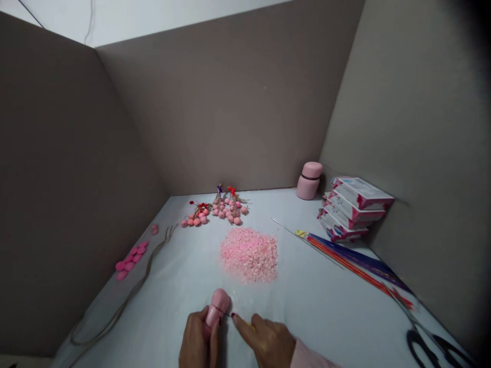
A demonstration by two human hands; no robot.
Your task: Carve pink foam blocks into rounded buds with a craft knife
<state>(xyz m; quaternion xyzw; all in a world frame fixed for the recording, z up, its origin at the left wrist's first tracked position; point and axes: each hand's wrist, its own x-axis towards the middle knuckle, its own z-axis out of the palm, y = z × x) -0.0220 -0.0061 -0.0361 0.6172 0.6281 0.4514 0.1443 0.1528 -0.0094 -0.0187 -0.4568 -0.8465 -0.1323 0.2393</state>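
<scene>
At the near edge of the pale table my left hand (198,341) is wrapped round a small pink rounded piece (217,305), holding it upright. My right hand (265,341) is beside it, fingers pinched on a thin pin-like thing whose tip points at the pink piece; a bit of yellow shows under the fingers. Just beyond the hands lies a heap of tiny pink beads or sequins (250,254).
Finished pink ball clusters on twine (217,208) lie at the back. Pink oval pieces (131,259) and loose twine (126,299) run along the left. A pink jar (309,180), stacked boxes (353,207), coloured sticks (355,263) and black scissors (433,347) are on the right. Brown cardboard walls enclose the table.
</scene>
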